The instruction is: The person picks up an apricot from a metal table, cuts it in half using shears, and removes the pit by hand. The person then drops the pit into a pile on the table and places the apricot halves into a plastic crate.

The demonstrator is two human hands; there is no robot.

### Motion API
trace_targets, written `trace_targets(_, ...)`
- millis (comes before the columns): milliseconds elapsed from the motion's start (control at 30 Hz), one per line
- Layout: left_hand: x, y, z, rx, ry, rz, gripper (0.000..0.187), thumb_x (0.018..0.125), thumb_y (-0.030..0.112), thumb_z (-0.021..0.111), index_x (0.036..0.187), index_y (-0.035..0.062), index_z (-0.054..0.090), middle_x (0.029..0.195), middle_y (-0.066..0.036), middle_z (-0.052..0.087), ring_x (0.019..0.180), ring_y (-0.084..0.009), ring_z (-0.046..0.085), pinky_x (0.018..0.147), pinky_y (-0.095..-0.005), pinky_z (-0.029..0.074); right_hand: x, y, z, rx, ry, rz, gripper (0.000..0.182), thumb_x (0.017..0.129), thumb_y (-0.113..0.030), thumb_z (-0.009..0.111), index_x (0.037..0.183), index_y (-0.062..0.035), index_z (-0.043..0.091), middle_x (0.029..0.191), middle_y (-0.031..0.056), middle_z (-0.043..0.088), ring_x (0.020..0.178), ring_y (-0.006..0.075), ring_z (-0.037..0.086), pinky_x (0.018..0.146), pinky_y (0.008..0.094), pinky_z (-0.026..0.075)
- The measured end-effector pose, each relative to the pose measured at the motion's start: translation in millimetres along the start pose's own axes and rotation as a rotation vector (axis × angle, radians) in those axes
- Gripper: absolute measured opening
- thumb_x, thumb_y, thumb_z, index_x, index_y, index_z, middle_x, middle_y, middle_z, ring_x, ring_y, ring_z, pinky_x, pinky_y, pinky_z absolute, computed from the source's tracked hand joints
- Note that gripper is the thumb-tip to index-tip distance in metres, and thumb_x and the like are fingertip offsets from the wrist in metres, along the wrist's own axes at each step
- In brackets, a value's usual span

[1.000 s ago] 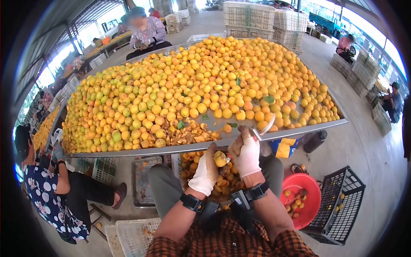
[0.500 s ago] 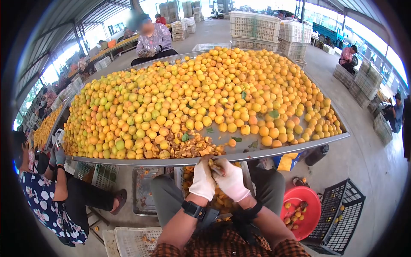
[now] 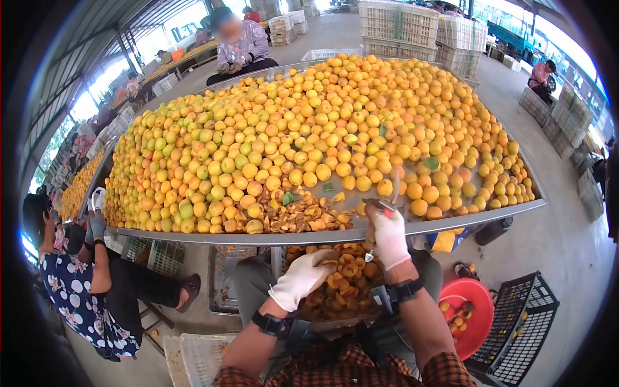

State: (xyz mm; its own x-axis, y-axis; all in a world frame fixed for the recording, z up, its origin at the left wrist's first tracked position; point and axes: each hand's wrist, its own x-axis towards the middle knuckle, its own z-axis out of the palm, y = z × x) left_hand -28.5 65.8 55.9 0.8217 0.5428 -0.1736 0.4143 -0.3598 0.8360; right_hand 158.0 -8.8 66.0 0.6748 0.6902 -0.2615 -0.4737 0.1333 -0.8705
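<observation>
Here, my right hand [image 3: 389, 240] is clamped round the knife [image 3: 396, 187], my left hand [image 3: 302, 278] curls, grip impossible to tell, over the cut fruit [image 3: 348, 284] in the crate [image 3: 278, 261], probably light, soft, slippery, best pinched gently by the rims

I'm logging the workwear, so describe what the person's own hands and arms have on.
The left hand and right hand wear white gloves; how far they extend is unclear. Beyond them sit black straps with boxy devices. Orange-and-black checked sleeves leave the forearms bare.
</observation>
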Motion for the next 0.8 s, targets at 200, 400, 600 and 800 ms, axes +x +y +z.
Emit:
trace_targets(200, 80, 27, -56, 0.204, 0.31, -0.018, 0.028, 0.082, 0.017, 0.058, 0.104, 0.0017, 0.067, 0.095, -0.015, 0.069, 0.091, -0.0224, 0.066, 0.08, -0.03, 0.05, 3, 2, -25, 0.074, -0.056, 0.012, 0.01, 0.089, -0.012, 0.06, 0.095, -0.0042, 0.058, 0.05, -0.001, 0.044, 0.034, 0.0097, 0.038, 0.031, 0.0257, 0.029)
trace_targets(400, 189, 0, -74, 0.804, 0.457, -0.13, 0.051, 0.071, 0.03, 0.068, 0.116, 0.0069, 0.058, 0.115, -0.018, 0.058, 0.113, -0.0372, 0.051, 0.094, -0.0429, 0.042, -2, -9, -24, 0.027, -0.05, 0.065, 0.02, 0.085, -0.008, 0.062, 0.103, 0.0002, 0.058, 0.059, 0.0003, 0.053, 0.036, 0.0092, 0.044, 0.034, 0.0236, 0.033)
trace_targets(600, 198, -7, -68, 0.847, 0.337, -0.163, 0.045, 0.069, 0.026, 0.071, 0.107, 0.0035, 0.061, 0.107, -0.017, 0.061, 0.109, -0.0341, 0.054, 0.092, -0.04, 0.044, 0, -1, -28, -0.035, -0.089, 0.026, 0.02, 0.084, -0.006, 0.063, 0.103, 0.0002, 0.057, 0.064, -0.0015, 0.053, 0.039, 0.0067, 0.045, 0.036, 0.0218, 0.033)
trace_targets(800, 93, 50, -43, 0.024, 0.24, 0.166, 0.05, 0.071, 0.008, 0.072, 0.118, 0.0008, 0.056, 0.11, -0.014, 0.064, 0.103, -0.0209, 0.062, 0.088, -0.0314, 0.048, -16, -5, -12, 0.074, -0.095, 0.068, 0.025, 0.088, -0.014, 0.063, 0.107, -0.0009, 0.054, 0.062, -0.0023, 0.052, 0.04, 0.0044, 0.042, 0.036, 0.0211, 0.031)
